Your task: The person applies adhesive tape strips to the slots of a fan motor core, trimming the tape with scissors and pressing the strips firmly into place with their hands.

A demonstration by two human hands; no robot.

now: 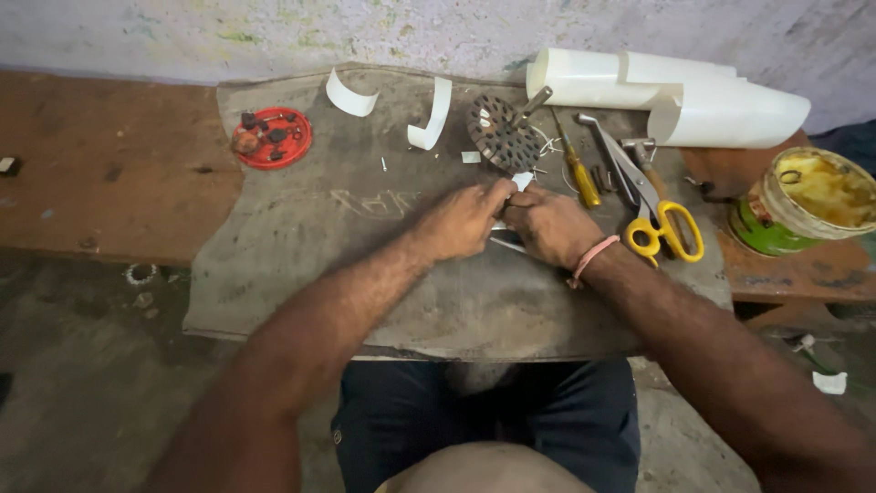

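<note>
My left hand and my right hand meet over the middle of a grey work board, fingers pinched together on a small white strip of sheet and a thin metal piece under it. A pink band circles my right wrist. Just beyond the hands lies a round slotted metal core with a shaft sticking out.
Yellow-handled scissors, a yellow-handled screwdriver and a hammer lie at the right. Rolled white sheet rests by the wall. A tin with yellow paste stands far right. A red lid with small parts and curled white strips lie on the board.
</note>
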